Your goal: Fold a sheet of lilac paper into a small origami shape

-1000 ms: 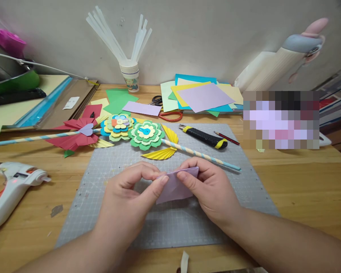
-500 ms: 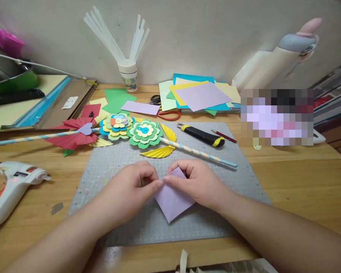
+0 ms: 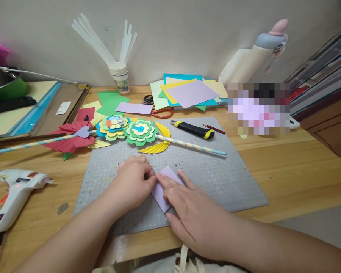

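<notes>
A folded piece of purple paper (image 3: 160,197) lies on the grey cutting mat (image 3: 216,178). My left hand (image 3: 136,180) is closed at the paper's left edge, thumb and index finger pinching it. My right hand (image 3: 187,204) lies over the paper with its fingers spread, index fingertip near the left hand's pinch; it covers the paper's right part. Behind the hands are two striped sticks, the right one (image 3: 193,145) with yellow pleated wings (image 3: 156,147), and layered paper flowers, one green (image 3: 140,131) and one blue and yellow (image 3: 113,127).
A white glue gun (image 3: 17,193) lies at the left. A black and yellow cutter (image 3: 193,130) and a pencil (image 3: 214,129) rest on the mat's back part. Behind are red-handled scissors (image 3: 162,113), loose coloured paper (image 3: 191,93) and a cup (image 3: 122,83) of glue sticks.
The purple paper has gone from a wide diamond to a narrower folded shape. My right hand has opened from its pinch and flattened over the paper. The view has shifted slightly.
</notes>
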The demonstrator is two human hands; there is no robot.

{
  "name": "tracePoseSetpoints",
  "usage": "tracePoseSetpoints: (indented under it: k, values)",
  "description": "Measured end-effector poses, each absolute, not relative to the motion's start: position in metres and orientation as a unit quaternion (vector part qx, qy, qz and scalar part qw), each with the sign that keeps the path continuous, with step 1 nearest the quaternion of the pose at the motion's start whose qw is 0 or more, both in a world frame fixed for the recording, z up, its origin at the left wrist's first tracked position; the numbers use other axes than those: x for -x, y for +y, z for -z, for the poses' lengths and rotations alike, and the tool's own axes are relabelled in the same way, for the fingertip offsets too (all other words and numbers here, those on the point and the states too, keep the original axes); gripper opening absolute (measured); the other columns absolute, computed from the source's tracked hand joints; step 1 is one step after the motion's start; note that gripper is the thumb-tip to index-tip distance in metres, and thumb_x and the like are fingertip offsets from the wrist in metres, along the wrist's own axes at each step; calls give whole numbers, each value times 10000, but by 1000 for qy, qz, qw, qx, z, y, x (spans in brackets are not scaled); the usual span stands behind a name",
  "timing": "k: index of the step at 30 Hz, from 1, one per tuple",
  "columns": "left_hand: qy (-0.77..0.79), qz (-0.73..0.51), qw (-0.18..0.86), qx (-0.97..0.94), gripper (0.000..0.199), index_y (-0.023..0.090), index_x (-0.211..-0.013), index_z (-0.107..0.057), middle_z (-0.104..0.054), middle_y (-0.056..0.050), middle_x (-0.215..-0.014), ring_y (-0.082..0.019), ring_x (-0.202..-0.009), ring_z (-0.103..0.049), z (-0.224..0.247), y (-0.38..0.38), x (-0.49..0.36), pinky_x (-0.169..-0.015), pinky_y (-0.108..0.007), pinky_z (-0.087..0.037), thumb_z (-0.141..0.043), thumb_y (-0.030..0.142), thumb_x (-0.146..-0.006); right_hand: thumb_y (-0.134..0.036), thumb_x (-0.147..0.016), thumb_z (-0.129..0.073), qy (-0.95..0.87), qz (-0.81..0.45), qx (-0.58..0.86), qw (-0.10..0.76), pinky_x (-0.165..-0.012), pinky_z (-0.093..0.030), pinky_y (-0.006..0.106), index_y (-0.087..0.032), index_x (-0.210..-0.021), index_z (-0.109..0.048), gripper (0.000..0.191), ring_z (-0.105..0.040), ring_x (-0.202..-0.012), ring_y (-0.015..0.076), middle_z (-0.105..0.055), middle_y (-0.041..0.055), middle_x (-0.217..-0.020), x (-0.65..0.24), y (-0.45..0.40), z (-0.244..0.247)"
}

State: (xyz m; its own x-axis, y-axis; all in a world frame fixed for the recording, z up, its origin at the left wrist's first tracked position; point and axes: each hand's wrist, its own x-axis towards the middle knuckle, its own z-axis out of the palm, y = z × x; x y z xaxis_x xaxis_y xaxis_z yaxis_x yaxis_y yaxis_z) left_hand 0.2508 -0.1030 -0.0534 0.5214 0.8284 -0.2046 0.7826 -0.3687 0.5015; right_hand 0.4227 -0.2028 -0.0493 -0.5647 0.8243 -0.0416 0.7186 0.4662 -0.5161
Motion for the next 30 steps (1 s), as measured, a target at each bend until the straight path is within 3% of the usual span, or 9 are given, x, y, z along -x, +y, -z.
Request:
tracePoseSetpoints:
  k: [3, 8, 17, 20, 24, 27, 30]
  values:
    - [482, -35, 272, -832, 244, 211, -568, -543, -588, -35, -748, -221, -817, -529, 52, -103, -251, -731, -359, -355, -534, 328, -782, -194, -955, -347, -825, -227, 503, 119, -1194, -42, 554, -84, -1287, -501, 383, -262, -1443, 243, -368, 154, -1525, -420, -209, 61]
    - [479, -24, 265, -836, 248, 212, -572, -545, -598, -40, -760, -231, -839, -541, 49, -103, -253, -727, -355, -361, -532, 332, -788, -181, -956, -326, -791, -212, 556, 145, -1186, -21, 570, -157, -1385, -454, 449, -352, -1403, 228, -551, 75, -1403, -421, -199, 61]
    - [478, -14, 262, -838, 226, 210, -588, -550, -601, -38, -777, -232, -848, -540, 50, -102, -253, -732, -357, -366, -538, 331, -779, -160, -938, -321, -750, -171, 616, 169, -1147, 14, 641, -149, -1323, -484, 418, -342, -1408, 255, -595, 98, -1342, -437, -187, 61]
    - [479, -16, 260, -838, 227, 209, -592, -546, -596, -40, -777, -234, -847, -535, 50, -103, -253, -742, -365, -368, -528, 332, -781, -142, -925, -325, -772, -191, 574, 193, -1163, 25, 606, -142, -1309, -469, 410, -301, -1428, 224, -561, 104, -1381, -435, -193, 59]
    - [485, -21, 252, -837, 229, 211, -583, -529, -591, -46, -774, -246, -869, -533, 49, -104, -254, -749, -378, -362, -522, 334, -777, -135, -916, -348, -809, -242, 512, 159, -1193, 1, 527, -135, -1389, -401, 476, -337, -1411, 183, -504, 111, -1441, -433, -203, 59]
    - [489, -21, 250, -836, 223, 211, -581, -531, -595, -47, -780, -250, -874, -535, 49, -105, -255, -755, -387, -362, -523, 325, -773, -136, -918, -356, -822, -252, 492, 139, -1197, 21, 506, -141, -1328, -473, 426, -350, -1404, 177, -488, 106, -1456, -438, -209, 60]
    - [491, -20, 249, -834, 212, 212, -584, -538, -598, -44, -772, -249, -870, -542, 50, -105, -256, -759, -385, -370, -533, 316, -768, -112, -906, -376, -846, -265, 444, 131, -1196, 63, 496, -178, -1143, -576, 317, -367, -1394, 167, -510, 58, -1443, -445, -213, 59]
